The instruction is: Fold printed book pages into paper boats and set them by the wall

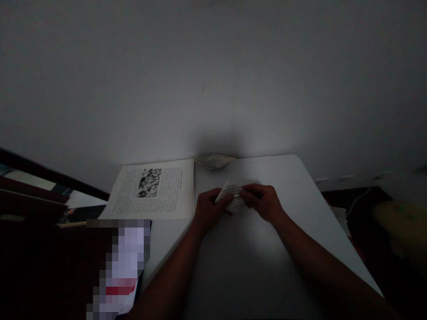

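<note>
Paper piece (228,190), folded and printed, sits between our hands over the white table (300,209). We pinch it with the left hand (209,206), thumb on top; right hand (263,200) grips its right edge; forearms converge.

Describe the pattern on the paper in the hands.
Pale paper with lines of dark print; head view.

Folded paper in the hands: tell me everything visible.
The folded paper is small, pale and thin-looking, with dark print and a pointed top corner. It sits tilted between the left hand, thumb across its front, and the right hand, fingers at its right edge. Print unreadable; table contact unclear.
</note>
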A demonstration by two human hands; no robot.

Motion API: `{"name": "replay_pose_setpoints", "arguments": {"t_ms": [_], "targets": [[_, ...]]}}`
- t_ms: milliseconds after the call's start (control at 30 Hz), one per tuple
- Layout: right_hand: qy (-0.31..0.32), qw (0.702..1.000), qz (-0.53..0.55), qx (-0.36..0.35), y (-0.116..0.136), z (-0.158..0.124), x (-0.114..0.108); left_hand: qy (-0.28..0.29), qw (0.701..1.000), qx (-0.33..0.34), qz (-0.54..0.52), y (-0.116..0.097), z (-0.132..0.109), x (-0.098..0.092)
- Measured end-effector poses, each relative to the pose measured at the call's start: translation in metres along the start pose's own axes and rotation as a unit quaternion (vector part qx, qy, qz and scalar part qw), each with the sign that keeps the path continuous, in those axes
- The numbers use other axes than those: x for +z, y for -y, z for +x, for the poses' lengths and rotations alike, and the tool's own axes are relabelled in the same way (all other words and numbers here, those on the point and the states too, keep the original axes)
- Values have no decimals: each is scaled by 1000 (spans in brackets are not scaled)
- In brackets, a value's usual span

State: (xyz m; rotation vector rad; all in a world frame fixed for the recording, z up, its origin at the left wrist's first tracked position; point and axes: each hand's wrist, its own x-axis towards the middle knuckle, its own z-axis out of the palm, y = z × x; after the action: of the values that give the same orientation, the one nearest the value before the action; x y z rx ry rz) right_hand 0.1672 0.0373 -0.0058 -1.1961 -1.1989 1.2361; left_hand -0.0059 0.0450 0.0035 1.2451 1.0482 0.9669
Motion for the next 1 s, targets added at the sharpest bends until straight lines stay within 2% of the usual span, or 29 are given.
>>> {"name": "replay_pose_setpoints", "arguments": {"t_ms": [167,333,533,833,1000], "targets": [[21,1000,18,11,0,1,-3,53,998,-12,-25,-2,1,-3],[29,998,62,17,2,2,-5,112,987,-28,-108,2,2,-5],[71,988,132,28,-1,3,-5,136,974,-39,-179,5,2,-5],[78,987,140,26,-4,4,-5,106,980,-24,-168,9,3,-5],[60,985,163,22,-7,5,-6,34,990,5,-138,7,3,-5]]}}
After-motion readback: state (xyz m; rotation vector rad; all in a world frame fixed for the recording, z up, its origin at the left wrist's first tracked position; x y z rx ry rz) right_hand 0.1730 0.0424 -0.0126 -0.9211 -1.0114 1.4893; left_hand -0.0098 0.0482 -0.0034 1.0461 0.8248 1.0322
